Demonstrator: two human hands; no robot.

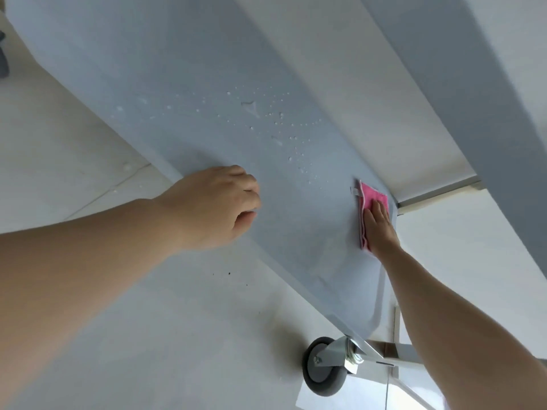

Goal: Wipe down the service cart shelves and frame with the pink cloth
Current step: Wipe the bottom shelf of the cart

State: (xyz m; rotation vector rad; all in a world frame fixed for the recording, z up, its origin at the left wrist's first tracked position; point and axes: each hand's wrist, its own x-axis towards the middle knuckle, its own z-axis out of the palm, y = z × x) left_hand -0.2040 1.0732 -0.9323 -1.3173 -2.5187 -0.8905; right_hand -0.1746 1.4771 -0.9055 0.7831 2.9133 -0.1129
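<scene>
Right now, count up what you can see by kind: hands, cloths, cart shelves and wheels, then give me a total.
Hands: 2, the left hand resting on the shelf edge and the right hand pressing the cloth
Pink cloth: 1
Cart shelves: 2, the wet shelf and the upper shelf
Caster wheel: 1
Total: 6

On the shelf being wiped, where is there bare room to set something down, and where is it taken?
Free: the shelf stretch beyond the water droplets, and the patch between the left hand and the pink cloth. Taken: the corner where the right hand presses the cloth.
</scene>
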